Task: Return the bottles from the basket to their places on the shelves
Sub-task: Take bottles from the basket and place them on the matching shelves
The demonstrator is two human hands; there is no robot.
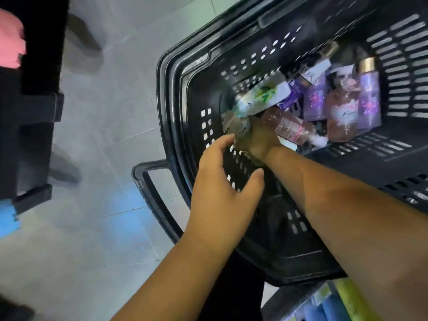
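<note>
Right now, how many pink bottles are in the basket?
2: one pink bottle lies beside the right hand; the other sits between two purple bottles. More may be hidden.

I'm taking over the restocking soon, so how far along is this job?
Done: nothing in view shows a bottle back on a shelf. In hand: the right hand grips a clear bottle inside the basket, with the left hand open above the rim. Left: a white-green bottle, a gold-capped purple bottle and a pink bottle, among others, lie in the basket, so much seems to remain.
</note>
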